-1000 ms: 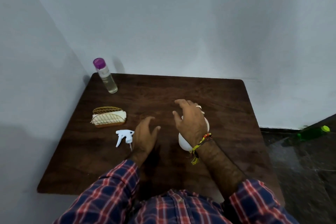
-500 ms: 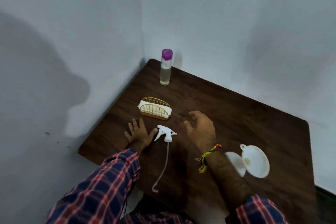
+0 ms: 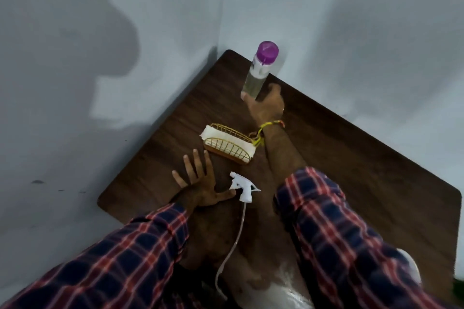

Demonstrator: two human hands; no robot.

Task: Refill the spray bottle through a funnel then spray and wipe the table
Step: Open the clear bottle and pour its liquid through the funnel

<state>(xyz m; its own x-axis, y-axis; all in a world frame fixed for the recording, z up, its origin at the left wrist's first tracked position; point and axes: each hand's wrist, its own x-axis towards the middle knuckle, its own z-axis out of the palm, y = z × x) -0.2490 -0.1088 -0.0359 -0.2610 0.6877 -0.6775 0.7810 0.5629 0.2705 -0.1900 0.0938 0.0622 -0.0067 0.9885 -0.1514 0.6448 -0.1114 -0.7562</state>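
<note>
A clear bottle [image 3: 254, 80] with a purple cap stands at the far corner of the dark wooden table [image 3: 364, 170]. My right hand [image 3: 266, 105] reaches across to it, thumb on one side of its base and fingers curled round the other. My left hand [image 3: 200, 183] lies flat on the table with fingers spread, its thumb touching the white spray head [image 3: 242, 187]. The spray head lies on its side, and its thin dip tube [image 3: 236, 241] trails toward me. A white rounded thing [image 3: 411, 266] shows past my right sleeve, mostly hidden.
A gold wire holder [image 3: 229, 143] with folded white napkins sits between my two hands, under my right wrist. Grey walls [image 3: 150, 57] close in the table's left and back sides. A blurred white patch [image 3: 288, 291] lies at the near edge.
My right hand has moved from near the spray head out to the purple-capped bottle and closed round its base. The view has swung left and closer. My left hand stays flat.
</note>
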